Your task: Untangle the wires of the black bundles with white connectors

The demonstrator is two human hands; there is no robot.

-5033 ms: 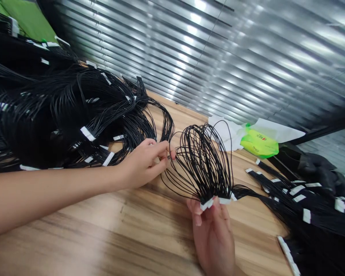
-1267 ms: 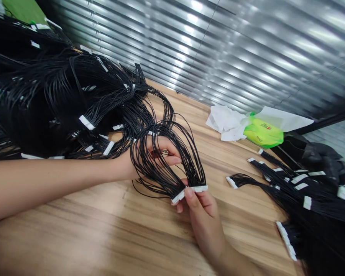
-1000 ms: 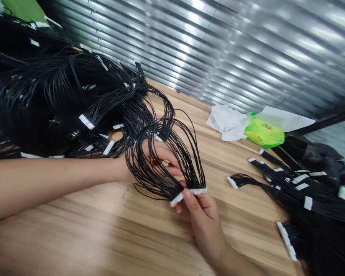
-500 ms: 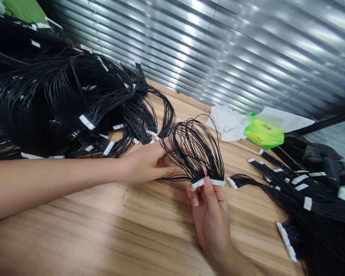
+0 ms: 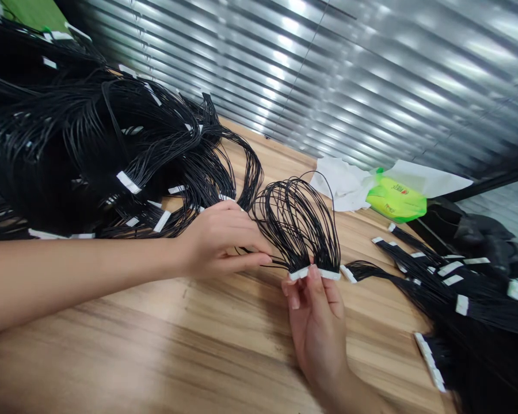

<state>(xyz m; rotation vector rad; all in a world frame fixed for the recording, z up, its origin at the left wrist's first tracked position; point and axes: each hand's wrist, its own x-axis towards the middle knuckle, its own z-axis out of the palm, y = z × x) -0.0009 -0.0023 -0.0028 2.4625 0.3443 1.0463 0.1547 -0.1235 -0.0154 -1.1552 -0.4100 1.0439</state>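
Note:
My right hand (image 5: 319, 322) is closed on a wire harness, its thumb pressing on the white connectors (image 5: 328, 275) where two of them sit side by side. Thin black wires (image 5: 300, 224) rise from these connectors and bend over in a loose loop. At the loop's left side, my left hand (image 5: 228, 238) has its thumb and forefinger brought together on a few black wires (image 5: 280, 263) that lead out from the left connector. Its other fingers are bent over, and part of the wires behind them is hidden.
A large heap of black wire harnesses (image 5: 90, 138) with white connectors lies at left on the wooden table (image 5: 155, 345). More harnesses (image 5: 449, 293) lie at right. A green tissue pack (image 5: 396, 198) and crumpled white paper (image 5: 341, 183) are near the corrugated metal wall (image 5: 285, 75).
My left hand has drawn back out of the wire loop, and its fingers have come together on the wires at the left. My right hand has barely moved.

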